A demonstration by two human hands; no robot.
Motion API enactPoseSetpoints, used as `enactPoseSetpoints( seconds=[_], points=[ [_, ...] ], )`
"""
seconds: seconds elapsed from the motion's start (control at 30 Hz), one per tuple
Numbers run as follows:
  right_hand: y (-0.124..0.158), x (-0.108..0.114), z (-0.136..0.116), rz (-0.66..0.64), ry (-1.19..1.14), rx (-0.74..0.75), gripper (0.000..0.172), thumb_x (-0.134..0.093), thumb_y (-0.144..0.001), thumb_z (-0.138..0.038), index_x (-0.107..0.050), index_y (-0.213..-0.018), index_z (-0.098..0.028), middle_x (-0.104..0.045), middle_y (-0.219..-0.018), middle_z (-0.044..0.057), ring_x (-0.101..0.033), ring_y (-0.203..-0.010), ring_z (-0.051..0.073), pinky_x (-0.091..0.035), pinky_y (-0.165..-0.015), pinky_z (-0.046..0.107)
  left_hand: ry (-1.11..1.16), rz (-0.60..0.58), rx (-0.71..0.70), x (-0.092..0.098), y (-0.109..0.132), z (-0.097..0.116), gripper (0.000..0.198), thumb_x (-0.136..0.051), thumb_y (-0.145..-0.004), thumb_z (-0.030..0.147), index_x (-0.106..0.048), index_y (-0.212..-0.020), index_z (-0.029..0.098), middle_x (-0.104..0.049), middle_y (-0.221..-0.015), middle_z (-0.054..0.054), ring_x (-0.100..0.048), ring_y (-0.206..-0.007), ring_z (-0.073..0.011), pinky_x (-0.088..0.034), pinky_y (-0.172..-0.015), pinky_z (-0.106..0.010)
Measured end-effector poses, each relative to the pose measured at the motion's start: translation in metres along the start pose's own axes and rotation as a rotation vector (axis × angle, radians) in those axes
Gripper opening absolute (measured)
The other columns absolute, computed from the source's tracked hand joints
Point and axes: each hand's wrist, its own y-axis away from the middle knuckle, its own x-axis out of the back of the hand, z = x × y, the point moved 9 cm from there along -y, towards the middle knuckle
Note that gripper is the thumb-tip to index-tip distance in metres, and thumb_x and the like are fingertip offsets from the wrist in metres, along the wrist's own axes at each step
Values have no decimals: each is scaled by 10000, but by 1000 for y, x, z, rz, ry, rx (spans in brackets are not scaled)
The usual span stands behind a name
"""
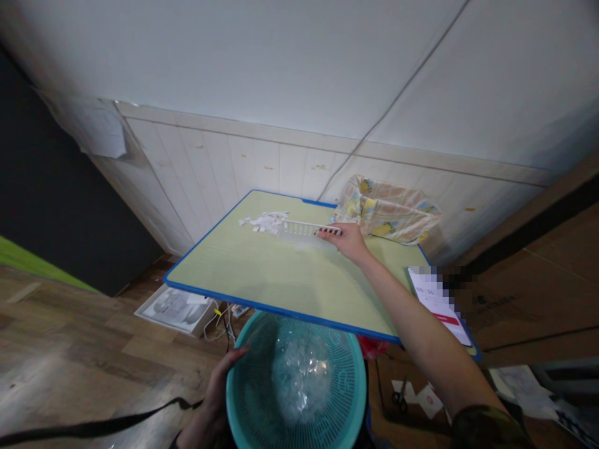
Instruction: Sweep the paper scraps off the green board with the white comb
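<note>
- The right hand [350, 242] reaches over the far half of the surface [262, 268], which is pale green with a blue edge.
- Its fingers are clamped on the right end of a white slotted piece [297, 233], which has a row of openings along its upper side.
- This piece is at the far part of the surface; I cannot tell if its bottom touches the surface or is a little above.
- Just beside its left end there lies a loose pile of white scraps [270, 222].
- Behind the right hand, near the wall, stands a container covered with patterned cloth [388, 218].
- The left hand [216, 383] is closed on the side of a teal basket [250, 386]; the thumb comes over the rim, while the other fingers are hidden.
- The basket is open at the top, below the near edge of the surface, and contains shiny clear plastic [304, 380].
- At the right edge of the surface lies a flat screen with digits [435, 305], partly pixelated.
- Lower, on the right side, there are black-handled scissors [401, 399] near white papers.
</note>
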Motion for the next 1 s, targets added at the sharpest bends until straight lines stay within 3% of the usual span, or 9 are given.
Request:
enactPoseSetpoints(
  seconds=[0.13, 0.37, 0.57, 0.83, 1.0],
  points=[
    [-5, 3, 6, -3, 13, -4, 377, -762, -750, -521, -809, -822, -154, -684, -616, 5, -535, -543, 131, -335, -513, 250, -4, -5, -4, 1, -1, 1, 474, -620, -872, 145, -604, -1318, -16, -834, -785, -134, -792, -848, -350, -629, -787, -444],
    [-9, -1, 7, 62, 5, -3, 318, -737, -785, -466, -819, -916, -188, -787, -857, 51, -672, -725, 206, -457, -639, 288, -15, -59, -8, 1, -4, 0, 465, -679, -840, 202, -664, -1270, 26, -837, -806, -131, -778, -917, -367, -619, -826, -453],
    [2, -17, -14, -27, -38, 12, 361, -751, -769, -498, -821, -915, -175, -775, -777, 40, -647, -660, 179, -444, -589, 268, -28, -59, -36, 4, -3, 4, 452, -686, -836, 207, -679, -1253, 33, -839, -843, -134, -772, -943, -371, -618, -829, -453],
    [-4, 1, 4, 53, 3, -11, 363, -743, -772, -497, -816, -912, -170, -780, -821, 58, -647, -682, 191, -435, -603, 279, -13, -50, -24, 2, -1, 5, 447, -684, -832, 176, -682, -1253, 27, -839, -847, -135, -777, -924, -364, -611, -852, -450],
    [4, -5, -6, -2, -18, -14, 415, -750, -756, -549, -819, -899, -166, -763, -751, 44, -633, -645, 181, -425, -571, 270, -31, -38, -36, 6, -4, 7, 402, -678, -842, 171, -698, -1219, 33, -837, -809, -133, -792, -832, -353, -614, -839, -449]
  ],
)
